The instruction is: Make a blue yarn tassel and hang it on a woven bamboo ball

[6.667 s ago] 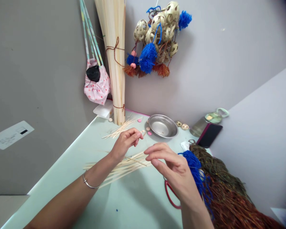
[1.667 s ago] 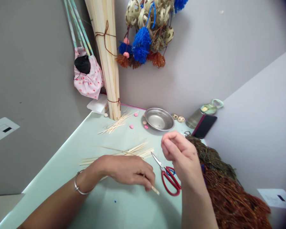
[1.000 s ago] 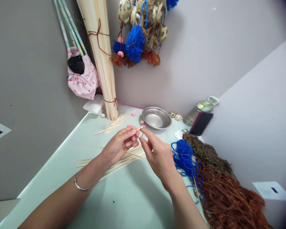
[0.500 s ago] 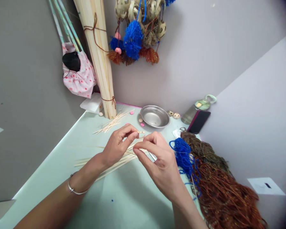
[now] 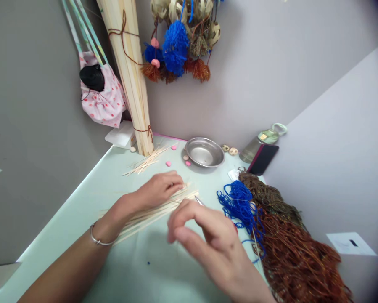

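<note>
My left hand [image 5: 160,189] rests on a loose pile of thin bamboo strips [image 5: 144,216] on the pale green table [image 5: 81,202], its fingers bent down and pressed together; what they grip is hidden. My right hand [image 5: 207,240] hovers nearer to me above the table, blurred, fingers loosely curled. A metal scissors tip [image 5: 199,200] shows just past its fingers. A tangle of blue cord [image 5: 239,202] lies to the right of both hands.
A steel bowl [image 5: 204,152], pink beads [image 5: 168,163] and a smaller heap of strips [image 5: 147,160] lie at the back. A brown cord pile [image 5: 296,256] fills the right side. A phone [image 5: 264,158], bottle [image 5: 258,145], tall tied strip bundle [image 5: 128,75] and pink pouch [image 5: 103,101] stand along the walls.
Both hands were raised together, pinching a small strip. My left hand has dropped onto the strip pile, and my right hand has pulled back toward me and lowered.
</note>
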Motion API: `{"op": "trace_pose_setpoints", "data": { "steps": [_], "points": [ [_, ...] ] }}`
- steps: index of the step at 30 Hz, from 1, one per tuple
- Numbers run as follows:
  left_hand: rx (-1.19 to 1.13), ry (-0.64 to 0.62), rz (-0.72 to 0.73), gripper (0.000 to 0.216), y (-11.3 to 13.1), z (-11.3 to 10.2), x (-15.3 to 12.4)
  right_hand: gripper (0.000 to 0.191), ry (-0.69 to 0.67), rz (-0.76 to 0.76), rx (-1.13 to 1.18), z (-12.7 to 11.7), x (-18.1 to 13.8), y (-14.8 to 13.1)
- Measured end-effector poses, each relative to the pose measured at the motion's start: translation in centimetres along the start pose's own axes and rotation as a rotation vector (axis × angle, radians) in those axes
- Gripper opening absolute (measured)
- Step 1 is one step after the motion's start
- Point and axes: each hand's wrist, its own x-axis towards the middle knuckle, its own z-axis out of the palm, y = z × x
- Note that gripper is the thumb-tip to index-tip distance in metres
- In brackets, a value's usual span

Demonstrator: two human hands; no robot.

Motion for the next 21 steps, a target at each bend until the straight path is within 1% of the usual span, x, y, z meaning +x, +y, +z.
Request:
{"op": "trace_pose_setpoints", "data": {
  "steps": [1, 2, 4, 5, 6, 7, 9, 10, 11, 12, 14, 16, 17, 19, 21],
  "points": [
    [-0.084, -0.145, 0.038, 0.02, 0.7, 0.2, -0.2, 0.016, 0.064, 0.049, 0.066, -0.6, 0.1, 0.5],
    [-0.186, -0.29, 0.082, 0.019, 1.6, 0.3, -0.4, 0.018, 0.161, 0.085, 0.113, -1.3, 0.4, 1.3],
    [-0.381, -0.623, 0.158, 0.017, 3.4, 0.2, -0.8, 0.02, 0.403, 0.088, 0.173, -2.5, 1.2, 3.7],
    [-0.448, -0.672, 0.154, 0.017, 4.1, 0.0, -1.0, 0.02, 0.47, 0.128, 0.23, -3.0, 1.7, 5.1],
    [-0.491, -0.59, 0.121, 0.019, 4.6, -0.3, -1.0, 0.02, 0.469, 0.164, 0.34, -3.4, 2.2, 6.5],
    [-0.528, -0.43, 0.087, 0.021, 4.8, -0.5, -1.1, 0.021, 0.442, 0.201, 0.46, -3.7, 2.6, 7.7],
    [-0.563, -0.106, 0.012, 0.021, 4.3, -0.8, -0.9, 0.02, 0.397, 0.271, 0.664, -3.8, 3.3, 9.7],
    [-0.59, 0.001, -0.009, 0.021, 3.9, -0.8, -0.8, 0.02, 0.38, 0.295, 0.728, -3.7, 3.5, 10.3],
    [-0.637, 0.062, -0.036, 0.022, 3.4, -0.8, -0.7, 0.02, 0.371, 0.311, 0.77, -3.5, 3.5, 10.7],
    [-0.715, 0.083, -0.063, 0.022, 2.9, -0.7, -0.7, 0.02, 0.368, 0.319, 0.792, -3.4, 3.3, 10.7],
    [-0.872, 0.058, -0.097, 0.021, 2.3, -0.5, -0.7, 0.02, 0.385, 0.323, 0.774, -3.3, 2.3, 10.1],
    [-0.979, 0.031, -0.093, 0.019, 2.2, -0.7, -0.7, 0.02, 0.445, 0.338, 0.644, -3.8, 0.4, 9.0],
    [-1.006, 0.036, -0.084, 0.019, 2.3, -0.9, -0.8, 0.021, 0.497, 0.352, 0.506, -4.2, -1.0, 8.4],
    [-1.043, 0.076, -0.065, 0.018, 2.5, -1.6, -0.8, 0.025, 0.624, 0.417, 0.065, -5.0, -4.4, 7.7],
    [-1.07, 0.113, -0.048, 0.017, 2.8, -2.3, -0.8, 0.03, 0.729, 0.563, -0.468, -5.7, -8.2, 7.8]
  ]
}}
